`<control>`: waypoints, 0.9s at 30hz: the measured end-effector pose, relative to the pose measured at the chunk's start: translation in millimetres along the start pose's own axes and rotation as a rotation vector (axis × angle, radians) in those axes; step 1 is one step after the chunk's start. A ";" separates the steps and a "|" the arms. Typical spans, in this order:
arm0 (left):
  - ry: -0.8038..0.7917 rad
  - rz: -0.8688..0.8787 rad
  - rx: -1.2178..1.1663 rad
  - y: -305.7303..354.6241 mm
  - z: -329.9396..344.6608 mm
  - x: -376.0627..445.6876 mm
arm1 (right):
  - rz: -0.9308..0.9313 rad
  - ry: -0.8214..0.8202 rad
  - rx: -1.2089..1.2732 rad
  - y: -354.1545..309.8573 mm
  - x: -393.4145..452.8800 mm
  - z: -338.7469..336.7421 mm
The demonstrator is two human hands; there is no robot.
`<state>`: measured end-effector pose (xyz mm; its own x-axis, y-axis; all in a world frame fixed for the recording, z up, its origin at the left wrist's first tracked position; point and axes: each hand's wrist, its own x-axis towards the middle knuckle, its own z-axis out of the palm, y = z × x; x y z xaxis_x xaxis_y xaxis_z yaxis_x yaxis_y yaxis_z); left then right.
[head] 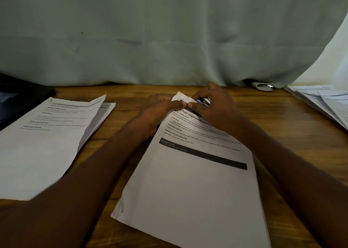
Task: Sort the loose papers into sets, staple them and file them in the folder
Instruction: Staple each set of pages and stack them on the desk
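A set of printed papers (197, 182) lies tilted on the wooden table (282, 135) in front of me. Its top left corner is curled up. My left hand (160, 110) pinches that corner between thumb and fingers. My right hand (212, 104) grips a small blue and silver stapler (202, 102) at the same corner; most of the stapler is hidden under the fingers. A second set of papers (47, 140) lies at the left, its top sheet lifted at the right edge. A dark folder (22, 97) sits at the far left behind it.
A loose pile of papers (323, 103) lies at the right edge of the table. A pale cloth (169, 40) hangs along the back. A small crumpled white thing (262, 87) sits under its hem at the back right.
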<state>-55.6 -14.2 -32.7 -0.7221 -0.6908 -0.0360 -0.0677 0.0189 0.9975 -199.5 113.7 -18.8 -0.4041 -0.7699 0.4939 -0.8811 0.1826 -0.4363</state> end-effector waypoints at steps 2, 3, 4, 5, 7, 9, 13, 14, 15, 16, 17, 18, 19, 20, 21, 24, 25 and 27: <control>-0.011 -0.007 -0.005 1.1 -0.6 -0.6 | 0.004 0.001 0.000 -0.6 0.3 -0.3; -0.017 -0.003 -0.002 1.3 -0.6 -1.0 | 0.009 -0.002 0.004 -0.7 0.3 -0.8; -0.016 0.006 0.009 1.0 0.0 -1.4 | 0.014 -0.008 0.007 -0.9 0.0 -1.5; -0.009 0.021 0.030 0.8 0.5 -1.4 | 0.016 -0.017 0.012 -1.1 -0.3 -1.9; 0.002 0.051 0.058 0.4 1.4 -1.6 | 0.015 -0.031 0.031 -0.9 -0.7 -3.0; -0.003 0.060 0.041 0.9 1.4 -2.3 | 0.016 -0.020 0.061 -0.4 -0.5 -4.1; -0.036 0.069 -0.020 0.7 1.2 -4.3 | 0.029 -0.007 0.097 0.8 -0.5 -3.5; -0.039 0.070 -0.024 0.1 1.5 -4.0 | 0.031 -0.009 0.101 1.1 -0.9 -3.4; -0.039 0.069 -0.024 0.0 1.7 -3.4 | 0.030 -0.013 0.104 1.2 -0.9 -3.5; -0.036 0.068 -0.022 -0.1 1.6 -3.3 | 0.026 -0.017 0.107 1.2 -0.9 -4.2; -0.032 0.066 -0.015 0.2 1.5 -2.8 | 0.018 -0.026 0.107 1.2 -0.9 -5.2; -0.026 0.066 0.001 0.3 0.8 -2.4 | 0.007 -0.038 0.105 1.0 -0.5 -5.7; -0.017 0.064 0.011 0.5 -0.1 -1.7 | -0.003 -0.048 0.102 0.9 0.0 -6.3; -0.007 0.053 0.006 0.5 -0.7 -0.9 | -0.007 -0.049 0.096 0.7 -0.1 -6.5; -0.001 0.029 -0.010 0.5 -1.0 -0.3 | -0.006 -0.042 0.080 0.3 -0.2 -6.5; -0.002 -0.043 -0.067 1.8 -2.6 0.0 | -0.001 0.030 0.002 -1.9 -2.6 -3.5; -0.003 -0.053 -0.088 2.5 -2.9 0.1 | -0.004 0.072 -0.001 -3.2 -3.5 -2.3; 0.001 -0.066 -0.111 3.6 -3.0 -1.4 | -0.011 0.145 -0.011 -6.7 -5.3 0.8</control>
<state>-52.8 -15.3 -28.9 -0.7178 -0.6887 -0.1022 -0.0387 -0.1071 0.9935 -191.2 116.1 -19.1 -0.4246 -0.6756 0.6027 -0.8882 0.1817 -0.4220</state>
